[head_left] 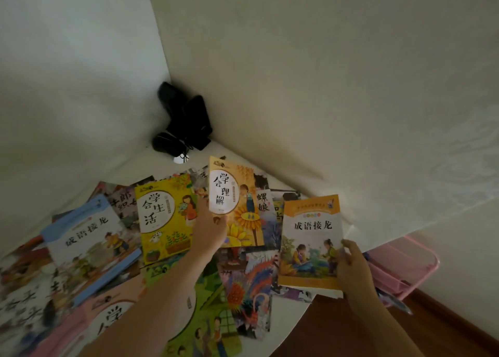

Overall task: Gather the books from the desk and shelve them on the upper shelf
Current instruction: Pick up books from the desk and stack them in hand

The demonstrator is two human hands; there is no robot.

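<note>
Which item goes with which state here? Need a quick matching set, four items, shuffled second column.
Items:
1. sunflower-cover book
2. orange-cover book
3. yellow-cover book
4. black objects

States:
A. in the wall corner
B. flat on the pile, untouched
C. held by left hand
D. held by right hand

Pairs: 1-C, 2-D, 3-B, 4-A

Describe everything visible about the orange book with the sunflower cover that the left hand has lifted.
The orange sunflower book is a thin paperback, with a white oval title panel bearing black Chinese characters, a drawn child figure and large yellow sunflowers. It is closed, cover toward the camera, raised at a tilt above the spread of books on the desk. The left hand pinches its lower left edge; the thumb overlaps the cover. Its lower edge looks close to the books beneath.
</note>
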